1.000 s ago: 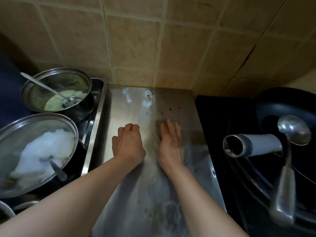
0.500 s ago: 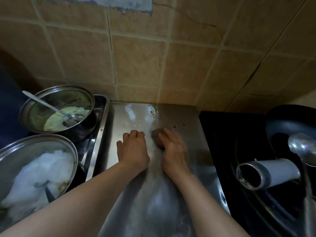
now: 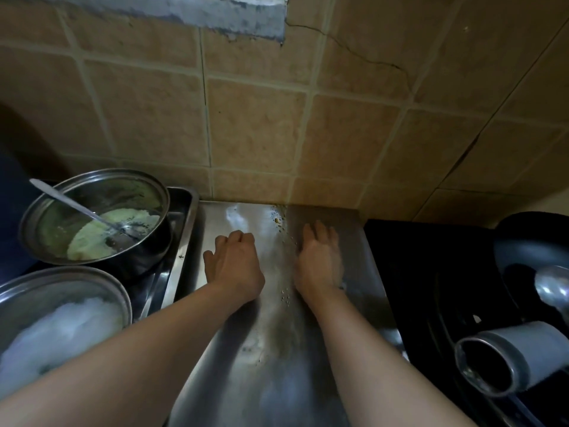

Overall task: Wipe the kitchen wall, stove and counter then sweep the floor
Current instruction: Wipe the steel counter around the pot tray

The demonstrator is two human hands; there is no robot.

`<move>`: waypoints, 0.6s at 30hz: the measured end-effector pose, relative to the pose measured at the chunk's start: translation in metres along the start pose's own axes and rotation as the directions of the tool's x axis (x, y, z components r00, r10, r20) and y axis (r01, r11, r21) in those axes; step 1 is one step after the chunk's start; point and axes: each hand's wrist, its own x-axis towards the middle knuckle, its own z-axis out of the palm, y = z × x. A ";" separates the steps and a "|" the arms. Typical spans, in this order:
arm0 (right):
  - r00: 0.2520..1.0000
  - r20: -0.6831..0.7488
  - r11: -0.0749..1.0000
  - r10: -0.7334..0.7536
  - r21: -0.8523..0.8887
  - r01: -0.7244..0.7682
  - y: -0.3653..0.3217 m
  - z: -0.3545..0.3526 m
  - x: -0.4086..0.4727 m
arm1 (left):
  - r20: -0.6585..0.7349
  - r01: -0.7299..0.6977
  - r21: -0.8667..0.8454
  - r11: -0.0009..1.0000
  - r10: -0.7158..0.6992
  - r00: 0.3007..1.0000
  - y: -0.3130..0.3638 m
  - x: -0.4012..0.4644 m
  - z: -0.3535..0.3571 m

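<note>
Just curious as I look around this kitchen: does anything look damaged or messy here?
Yes. A crack runs across the wall tiles, beside a bare grey patch where tile is missing. Brown crumbs and droplets lie on the steel counter, between the two hands.

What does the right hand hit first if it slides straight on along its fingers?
Likely the tiled wall behind the steel counter; the right hand lies flat, fingers pointing at it. The crumbs sit just left.

pot (image 3: 129, 241): pale mash, spoon (image 3: 80, 208) inside
bowl (image 3: 61, 291): white food, near left
mug (image 3: 511, 355): lying sideways, right
ladle (image 3: 554, 288): beside mug
</note>
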 end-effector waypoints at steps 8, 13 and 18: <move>0.997 -0.036 0.989 0.066 0.132 -0.061 -0.023 0.009 0.032 | 0.062 0.006 0.034 0.999 -0.008 0.998 -0.006 0.005 -0.002; 0.979 0.052 0.967 -0.197 0.172 0.186 -0.038 0.016 0.049 | 0.044 -0.001 0.030 1.000 0.000 0.999 -0.008 0.007 0.000; 0.999 -0.005 0.990 -0.042 0.131 0.042 -0.024 0.010 0.029 | 0.068 0.001 0.012 1.000 -0.002 0.998 -0.008 0.001 0.000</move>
